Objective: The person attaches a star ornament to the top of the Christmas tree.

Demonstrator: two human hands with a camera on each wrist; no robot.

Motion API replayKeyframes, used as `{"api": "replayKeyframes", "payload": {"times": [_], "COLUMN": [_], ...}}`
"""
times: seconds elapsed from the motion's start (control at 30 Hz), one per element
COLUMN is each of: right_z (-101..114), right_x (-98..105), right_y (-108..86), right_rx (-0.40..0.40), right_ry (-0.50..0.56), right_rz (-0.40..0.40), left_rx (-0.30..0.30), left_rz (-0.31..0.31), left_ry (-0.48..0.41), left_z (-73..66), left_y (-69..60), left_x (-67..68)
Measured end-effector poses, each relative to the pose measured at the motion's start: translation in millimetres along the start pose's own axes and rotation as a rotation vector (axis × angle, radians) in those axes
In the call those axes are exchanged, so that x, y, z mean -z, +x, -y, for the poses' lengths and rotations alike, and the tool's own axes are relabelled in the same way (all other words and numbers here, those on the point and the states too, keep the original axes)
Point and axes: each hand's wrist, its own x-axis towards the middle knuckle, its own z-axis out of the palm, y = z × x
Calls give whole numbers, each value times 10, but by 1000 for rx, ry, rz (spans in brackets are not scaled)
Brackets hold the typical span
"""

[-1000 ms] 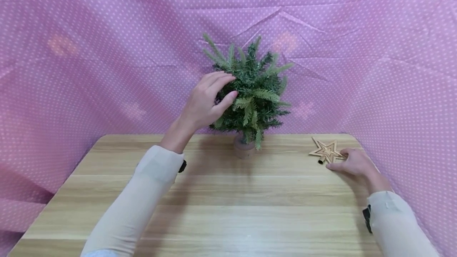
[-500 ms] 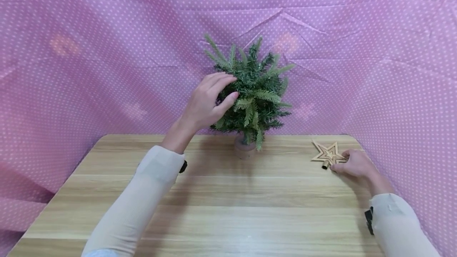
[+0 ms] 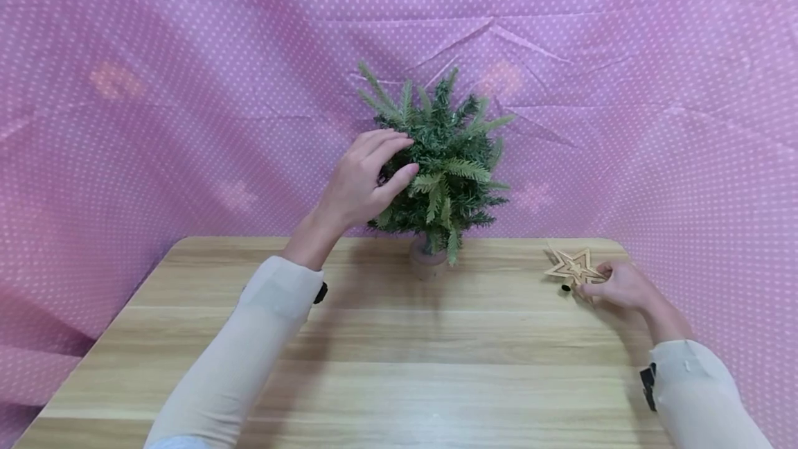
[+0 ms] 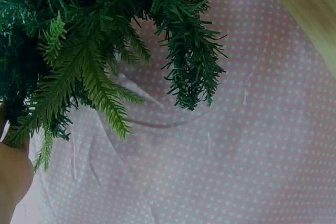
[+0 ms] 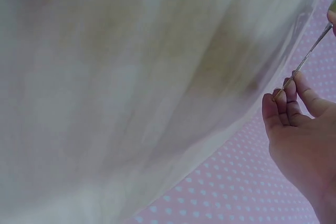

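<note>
Head view shows the left hand [image 3: 358, 177] against the artificial fir tree [image 3: 451, 147], thumb and fingers apart; foliage obscures whether they grip it. The right hand [image 3: 625, 287] pinches the gold star [image 3: 574, 267], partly covering it, near the right rear corner of the wooden table [image 3: 499, 341].

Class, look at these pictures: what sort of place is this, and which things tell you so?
Probably an indoor spot set up for filming tabletop work; I cannot tell what building. Pink dotted cloth hangs behind and beside a wood-grain table, and a small artificial fir tree stands near its far edge.
</note>
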Motion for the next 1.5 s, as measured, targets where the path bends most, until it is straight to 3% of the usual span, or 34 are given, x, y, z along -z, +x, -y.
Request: {"api": "replayKeyframes", "payload": {"times": [0.37,0.67,1.23,1.5], "right_z": [77,166,355,419], "right_x": [26,72,179,219], "right_y": [18,55,84,95], "right_rx": [5,53,44,84], "right_ry": [19,35,76,71], "right_rz": [-18,-81,-79,-135], "left_rx": [13,24,42,52], "left_rz": [8,32,54,58], "left_ry": [4,28,71,68], "left_z": [-29,-36,-68,-71], "left_y": [-4,25,41,30], "left_x": [2,3,-1,-7]}}
